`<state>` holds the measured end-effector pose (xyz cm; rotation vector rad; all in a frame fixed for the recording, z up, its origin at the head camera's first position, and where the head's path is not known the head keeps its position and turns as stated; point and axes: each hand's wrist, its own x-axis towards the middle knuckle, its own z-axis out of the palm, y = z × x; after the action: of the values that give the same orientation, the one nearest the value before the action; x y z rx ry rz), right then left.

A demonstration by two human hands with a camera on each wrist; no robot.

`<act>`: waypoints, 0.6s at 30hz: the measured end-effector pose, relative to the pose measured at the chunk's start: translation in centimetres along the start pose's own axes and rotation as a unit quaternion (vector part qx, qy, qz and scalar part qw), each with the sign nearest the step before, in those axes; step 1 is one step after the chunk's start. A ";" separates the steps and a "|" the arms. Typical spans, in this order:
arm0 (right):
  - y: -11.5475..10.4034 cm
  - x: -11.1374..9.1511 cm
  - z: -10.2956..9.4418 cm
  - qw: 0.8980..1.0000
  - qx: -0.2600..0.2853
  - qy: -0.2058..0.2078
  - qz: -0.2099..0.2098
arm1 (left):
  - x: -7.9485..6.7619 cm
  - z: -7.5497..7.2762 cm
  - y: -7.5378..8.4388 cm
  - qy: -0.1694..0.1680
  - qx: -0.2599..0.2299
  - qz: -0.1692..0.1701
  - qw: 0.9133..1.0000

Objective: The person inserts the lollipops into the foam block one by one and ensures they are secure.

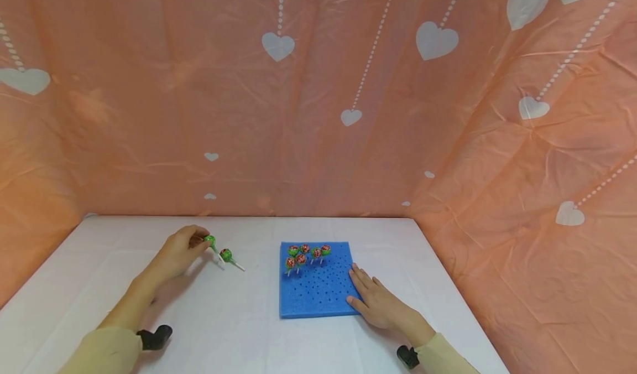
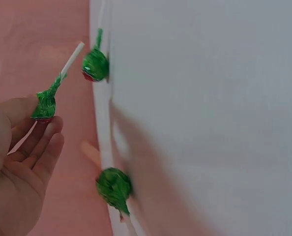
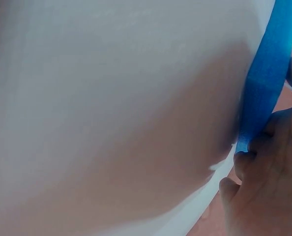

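My left hand (image 1: pixel 181 249) pinches a green-wrapped lollipop (image 2: pixel 46 104) by its candy head, the white stick pointing away from the fingers. Close by on the white table lies another lollipop (image 1: pixel 226 255). The left wrist view shows two lollipops besides the held one: one lollipop (image 2: pixel 95 65) above and one lollipop (image 2: pixel 114 187) below. My right hand (image 1: pixel 380 302) rests with straightened fingers on the right edge of a blue foam board (image 1: pixel 318 305). Several lollipops (image 1: pixel 301 259) with red and green wrappers stand upright in holes toward its far left part.
Many small holes dot the board. The table (image 1: pixel 239 318) carries a white cover. An orange curtain (image 1: pixel 318 141) with white hearts hangs behind it and along the sides. Black wrist mounts (image 1: pixel 155 337) are strapped on both forearms.
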<state>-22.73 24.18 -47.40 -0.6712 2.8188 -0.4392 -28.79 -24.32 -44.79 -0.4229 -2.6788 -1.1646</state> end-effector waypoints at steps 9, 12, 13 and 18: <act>0.1 0.0 0.0 1.000 0.002 -0.001 0.000 | -0.7 1.0 2.2 0.047 -0.021 0.035 0.998; 0.1 0.1 0.0 1.000 0.000 -0.001 0.000 | -0.9 1.6 3.0 0.053 -0.026 0.051 0.997; 0.1 0.1 0.0 1.000 0.000 -0.001 0.000 | -1.0 1.9 3.3 0.055 -0.028 0.056 0.997; 0.1 0.1 0.0 1.000 -0.003 0.000 0.001 | -1.2 3.2 4.5 0.078 -0.023 0.090 0.993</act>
<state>-22.87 24.20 -47.50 -0.6707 2.8209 -0.4315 -26.36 -19.24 -44.16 -0.5441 -2.4299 -1.1585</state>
